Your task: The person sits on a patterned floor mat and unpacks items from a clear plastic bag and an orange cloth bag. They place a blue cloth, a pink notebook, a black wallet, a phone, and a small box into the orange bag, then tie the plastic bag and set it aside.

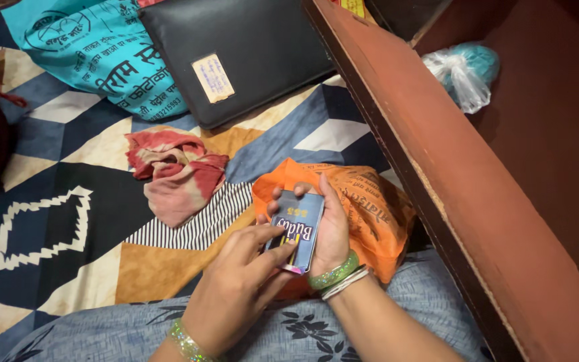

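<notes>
A small flat blue box (298, 224) with a shiny edge lies in the palm of my right hand (333, 231), whose fingers curl around its far end and side. My left hand (236, 288) reaches in from below. Its fingertips press on the box's near face and lower edge. Both wrists wear green glittery bangles. Under the hands an orange plastic bag (376, 208) rests on my lap, which is covered by grey floral fabric (289, 328).
A patterned bedsheet (55, 221) carries a crumpled red and pink cloth (179, 171), a black folder (236, 53) and a teal printed bag (95, 47). At the right is a brown wooden compartment (450, 174) holding a knotted clear plastic bag (467, 70) with something teal inside.
</notes>
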